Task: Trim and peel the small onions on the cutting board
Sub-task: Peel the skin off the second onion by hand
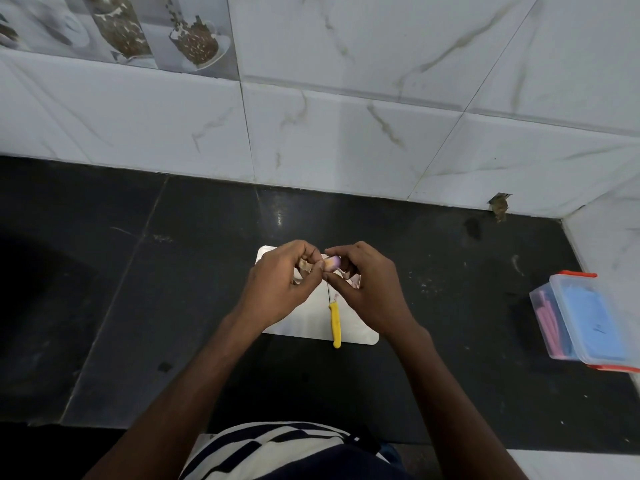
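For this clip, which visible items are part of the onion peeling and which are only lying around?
In use: small onion held between left hand and right hand; cutting board; yellow-handled knife lying on the board; loose peel by the left fingers.

Lying about: lidded plastic box on the counter at right.

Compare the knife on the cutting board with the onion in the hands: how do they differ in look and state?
The knife is long and thin with a yellow handle; the onion is small, rounded and pale purple. The knife lies flat on the cutting board, untouched; the onion is held above the board between the left hand and the right hand. Both sit over the same board.
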